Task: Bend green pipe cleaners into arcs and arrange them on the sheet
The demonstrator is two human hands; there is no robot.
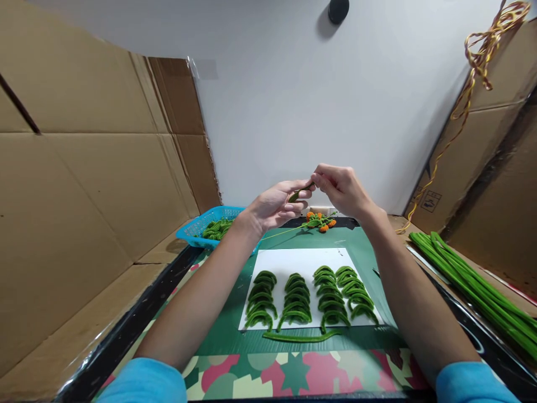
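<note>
Above the back of the table, my left hand [277, 206] is closed with its palm turned up, holding a green fuzzy pipe cleaner [296, 196] bent into a small leaf-like shape. The thumb and fingertips of my right hand [344, 189] pinch the upper end of the same piece. Below my hands lies a white sheet [297, 258], carrying several rows of curved green pipe cleaner pieces [297, 299]. One straighter green pipe cleaner [301, 338] rests along the sheet's front edge.
Behind my left forearm stands a blue basket [191, 228] with green pieces inside. Orange-and-green pipe cleaner flowers [322, 220] lie at the back. A bundle of long green pipe cleaners [474, 280] is at right. Cardboard walls [96, 184] flank the table; twisted cord [470, 78] hangs at right.
</note>
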